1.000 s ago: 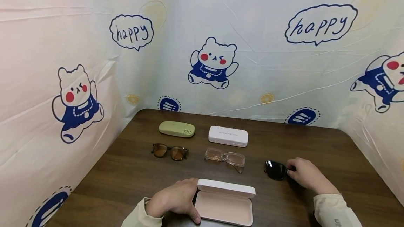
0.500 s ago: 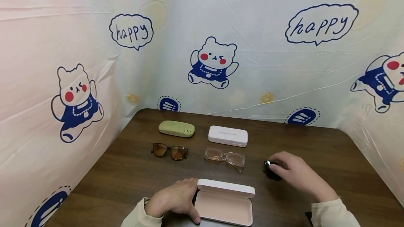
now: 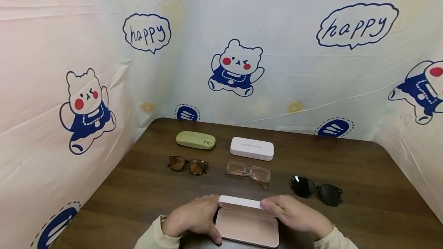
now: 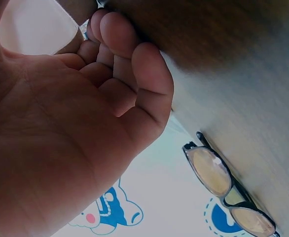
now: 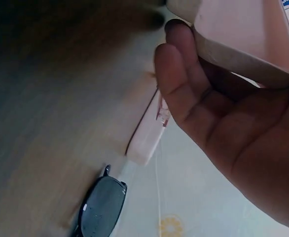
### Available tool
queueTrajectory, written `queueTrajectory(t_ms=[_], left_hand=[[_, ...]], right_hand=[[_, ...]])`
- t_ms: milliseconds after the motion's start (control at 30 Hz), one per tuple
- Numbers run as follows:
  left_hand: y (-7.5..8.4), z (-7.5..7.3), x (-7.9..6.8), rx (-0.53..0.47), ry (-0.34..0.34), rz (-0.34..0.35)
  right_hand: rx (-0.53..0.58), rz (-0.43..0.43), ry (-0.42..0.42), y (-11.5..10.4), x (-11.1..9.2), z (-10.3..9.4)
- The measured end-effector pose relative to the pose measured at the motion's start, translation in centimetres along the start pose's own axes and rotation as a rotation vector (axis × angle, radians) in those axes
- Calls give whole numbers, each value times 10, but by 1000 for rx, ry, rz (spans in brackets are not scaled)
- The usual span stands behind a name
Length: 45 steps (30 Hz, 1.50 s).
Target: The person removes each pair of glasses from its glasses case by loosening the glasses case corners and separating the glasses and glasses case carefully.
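Note:
An open white glasses case [image 3: 248, 229] with a pale pink lining lies at the front of the table, its lid standing up at the back. My left hand [image 3: 194, 217] grips the case's left end, thumb at the front corner and fingers behind. At the right end, my right hand [image 3: 297, 215] holds the lid, the thumb on its top edge. The right wrist view shows those fingers curled behind the case [image 5: 243, 61]. Black sunglasses [image 3: 316, 190] lie just beyond the right hand. Clear-framed glasses [image 3: 248, 172] and brown-tinted sunglasses [image 3: 188, 165] rest behind the case.
A closed green glasses case [image 3: 195, 140] and a closed white glasses case [image 3: 252, 148] lie in the back row on the dark wooden table [image 3: 138, 187]. A printed curtain [image 3: 294, 68] surrounds the table's back and sides.
My right hand has let go of the black sunglasses, which now lie fully in view, and has moved left to the open case's lid. My left hand has stayed on the case.

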<state>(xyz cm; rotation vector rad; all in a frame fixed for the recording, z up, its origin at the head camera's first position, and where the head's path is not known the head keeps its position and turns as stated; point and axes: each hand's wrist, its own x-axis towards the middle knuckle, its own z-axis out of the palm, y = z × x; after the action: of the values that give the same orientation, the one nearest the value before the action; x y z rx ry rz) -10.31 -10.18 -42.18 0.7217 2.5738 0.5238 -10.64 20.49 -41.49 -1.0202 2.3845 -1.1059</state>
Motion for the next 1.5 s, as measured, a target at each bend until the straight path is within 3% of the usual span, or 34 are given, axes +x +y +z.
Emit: queueTrajectory(t_ms=[267, 400, 667, 1133, 1367, 1500], left_hand=[[2, -3, 0, 9, -26, -26], [2, -3, 0, 26, -25, -16], [-4, 1, 3, -21, 17, 56], [-5, 0, 3, 17, 37, 112], [-4, 0, 3, 19, 7, 93], [-3, -1, 3, 15, -13, 71]], right_hand=[[60, -8, -39, 3, 4, 5], [17, -27, -58, 1, 0, 6], [-91, 87, -123, -4, -3, 7], [-97, 127, -88, -9, 3, 9], [-102, 116, -59, -9, 4, 15], [-163, 129, -51, -10, 6, 20]])
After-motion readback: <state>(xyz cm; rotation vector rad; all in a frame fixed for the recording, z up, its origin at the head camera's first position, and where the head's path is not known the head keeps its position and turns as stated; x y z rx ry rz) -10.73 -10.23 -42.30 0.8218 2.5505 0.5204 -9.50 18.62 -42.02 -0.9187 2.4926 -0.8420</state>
